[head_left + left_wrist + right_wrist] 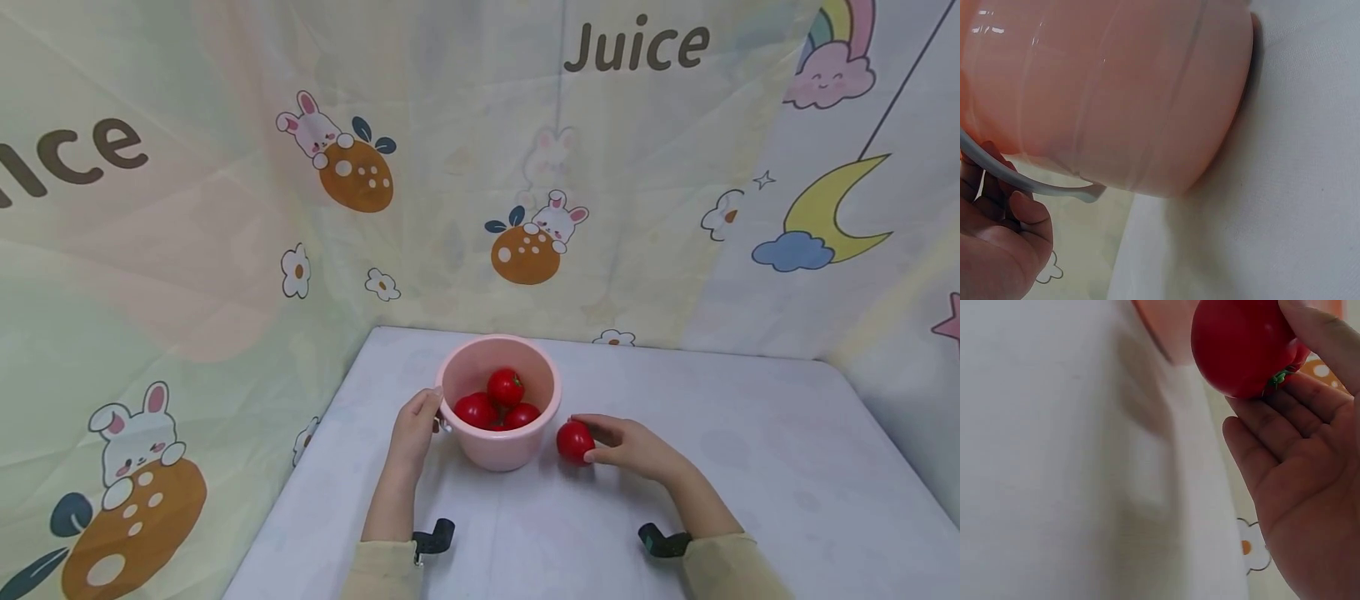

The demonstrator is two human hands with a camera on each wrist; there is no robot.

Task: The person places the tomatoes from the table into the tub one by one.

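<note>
A pink bucket [498,450] stands upright on the table, holding several red tomatoes [506,387]. At its left side my left hand [415,427] grips the rim. The left wrist view has the curled fingers of this left hand [1004,244] beside the bucket's pale handle [1041,185], which hangs along the wall. Just right of the bucket, my right hand [626,446] pinches another tomato [574,442] between thumb and fingers. Seen from the right wrist, that tomato [1244,347] shows its green stem end toward the palm, over the table top.
The white-covered table [750,467] extends to both sides and in front of the bucket. A printed cloth [450,167] with bunnies and flowers rises behind and at the left. Black wrist mounts [435,537] sit at both cuffs.
</note>
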